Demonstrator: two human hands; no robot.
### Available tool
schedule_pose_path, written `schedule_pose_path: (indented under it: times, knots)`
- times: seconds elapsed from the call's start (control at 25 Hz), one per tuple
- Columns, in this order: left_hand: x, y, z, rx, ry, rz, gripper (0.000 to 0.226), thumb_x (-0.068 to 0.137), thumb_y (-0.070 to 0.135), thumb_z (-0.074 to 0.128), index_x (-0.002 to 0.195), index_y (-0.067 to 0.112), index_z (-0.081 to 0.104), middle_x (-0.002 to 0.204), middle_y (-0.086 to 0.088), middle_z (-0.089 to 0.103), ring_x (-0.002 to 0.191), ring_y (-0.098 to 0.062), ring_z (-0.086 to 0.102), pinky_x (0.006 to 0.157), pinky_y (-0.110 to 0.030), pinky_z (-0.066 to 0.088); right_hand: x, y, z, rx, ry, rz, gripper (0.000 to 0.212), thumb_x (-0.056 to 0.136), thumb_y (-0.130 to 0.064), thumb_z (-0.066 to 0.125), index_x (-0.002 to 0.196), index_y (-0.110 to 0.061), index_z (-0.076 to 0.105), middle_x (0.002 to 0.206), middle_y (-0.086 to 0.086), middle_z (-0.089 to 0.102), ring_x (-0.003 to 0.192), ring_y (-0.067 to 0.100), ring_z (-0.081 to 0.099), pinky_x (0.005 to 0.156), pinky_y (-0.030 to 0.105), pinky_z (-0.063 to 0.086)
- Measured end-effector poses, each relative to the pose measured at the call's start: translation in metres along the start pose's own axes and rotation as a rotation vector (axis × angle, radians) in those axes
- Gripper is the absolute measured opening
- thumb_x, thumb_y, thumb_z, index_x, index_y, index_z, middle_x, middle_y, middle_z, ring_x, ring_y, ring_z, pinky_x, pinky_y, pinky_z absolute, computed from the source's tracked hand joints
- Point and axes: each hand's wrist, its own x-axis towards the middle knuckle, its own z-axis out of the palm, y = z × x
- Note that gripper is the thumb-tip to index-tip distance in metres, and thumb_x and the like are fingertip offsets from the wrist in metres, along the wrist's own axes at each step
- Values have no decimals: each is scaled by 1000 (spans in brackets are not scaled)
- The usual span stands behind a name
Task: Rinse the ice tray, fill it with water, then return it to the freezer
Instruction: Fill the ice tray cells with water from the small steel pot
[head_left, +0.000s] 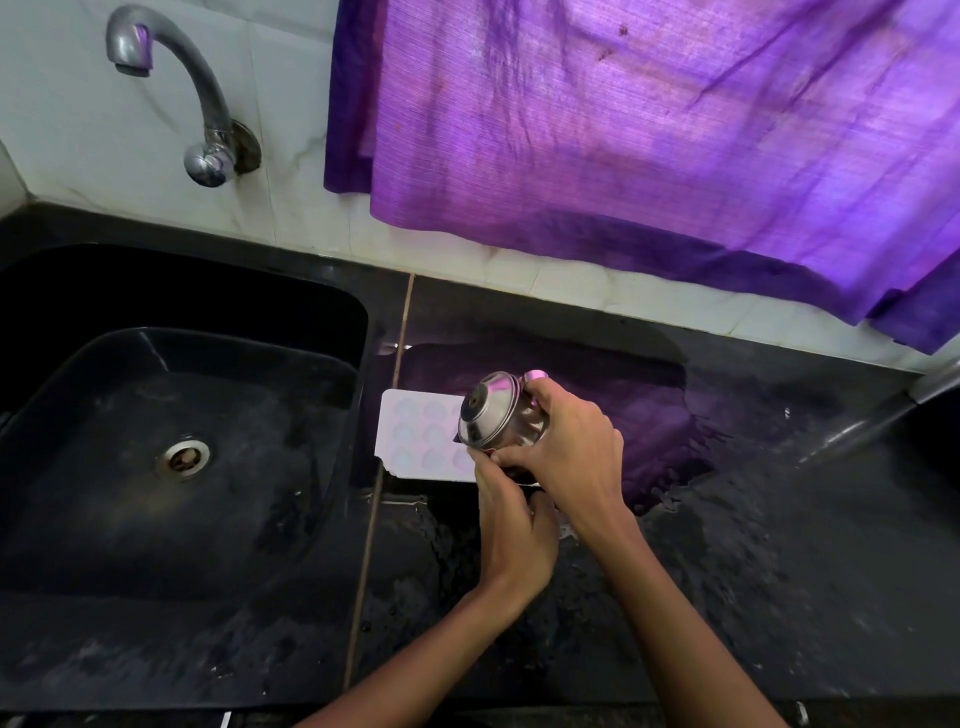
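We are at the filling step, it seems. On the dark worktop (727, 519), just right of the sink (182, 415), lies the white ice tray (415, 431). Our right hand (571, 447) tips a steel pot (493, 410) over it, fingers clasped round the pot; our left hand (514, 525) steadies the tray's near edge, though we cannot tell how tightly. Next we judge a slow, even pour is needed.

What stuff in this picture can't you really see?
Head view only:
- Ice tray: its right part is hidden by the steel pot and both hands.
- Pot: tipped on its side, mouth turned away, so any water pouring is hidden.
- Left hand: fingertips hidden under the right hand.
- Tray cups: too pale to tell if filled.
- Metal thing at the right edge: cut off.
- Freezer: out of frame.
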Motion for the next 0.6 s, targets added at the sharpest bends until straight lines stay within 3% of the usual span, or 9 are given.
schedule_pose_path:
  times: [0.24, 0.36, 0.48, 0.6]
  knots:
    - [-1, 9, 1, -4, 32, 30, 83, 80, -3, 52, 145, 26, 12, 128, 1, 50, 115, -15, 53, 93, -43, 49, 2, 4, -3, 80, 27, 18, 66, 51, -43, 85, 107, -32, 53, 91, -14, 67, 89, 8, 62, 65, 29, 45]
    - [-2, 17, -1, 37, 38, 41, 86, 76, 2, 47, 149, 18, 7, 134, 5, 43, 121, -10, 45, 102, -44, 42, 4, 9, -7, 284, 48, 73, 70, 45, -37, 90, 108, -30, 59, 93, -17, 67, 91, 0, 59, 79, 34, 51]
    - [-1, 28, -3, 66, 52, 55, 86, 78, 8, 46, 151, 20, 3, 129, 31, 31, 124, 0, 35, 112, -46, 30, 9, 12, -7, 441, 52, 101, 77, 42, -35, 92, 112, -28, 62, 109, -14, 68, 104, -1, 59, 91, 33, 50]
    - [7, 34, -6, 65, 79, 63, 84, 77, 12, 44, 151, 23, 7, 128, 28, 31, 128, -5, 34, 113, -44, 29, 17, 9, -6, 508, 56, 101, 80, 41, -35, 93, 115, -27, 62, 115, -10, 68, 110, 1, 58, 95, 32, 49]
